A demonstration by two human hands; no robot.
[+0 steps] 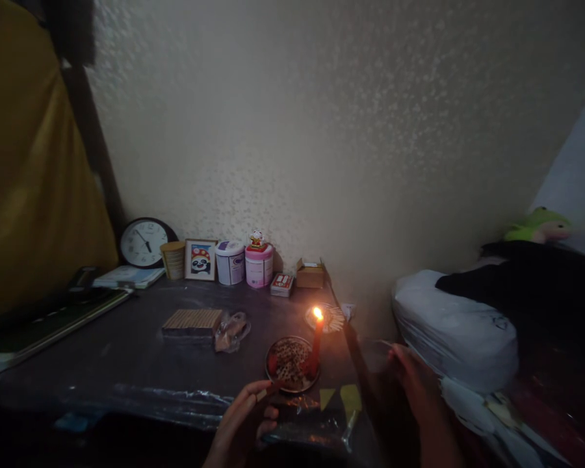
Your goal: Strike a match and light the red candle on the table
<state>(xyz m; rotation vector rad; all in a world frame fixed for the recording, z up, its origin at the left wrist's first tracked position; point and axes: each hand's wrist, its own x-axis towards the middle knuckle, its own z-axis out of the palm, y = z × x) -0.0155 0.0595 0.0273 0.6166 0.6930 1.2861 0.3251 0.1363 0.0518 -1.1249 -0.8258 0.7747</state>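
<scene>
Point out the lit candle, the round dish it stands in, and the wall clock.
lit candle (316,343): head view, on the middle of its red stem.
round dish (279,383): head view, on its near left rim.
clock (143,243): head view, on the centre of its white face.

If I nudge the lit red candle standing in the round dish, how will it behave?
The lit red candle is tall, thin and leaning, so it probably tips easily. Its flame sits near your left hand, so a fall risks burns. The round dish looks shallow and may slide on the shiny table cover.
</scene>
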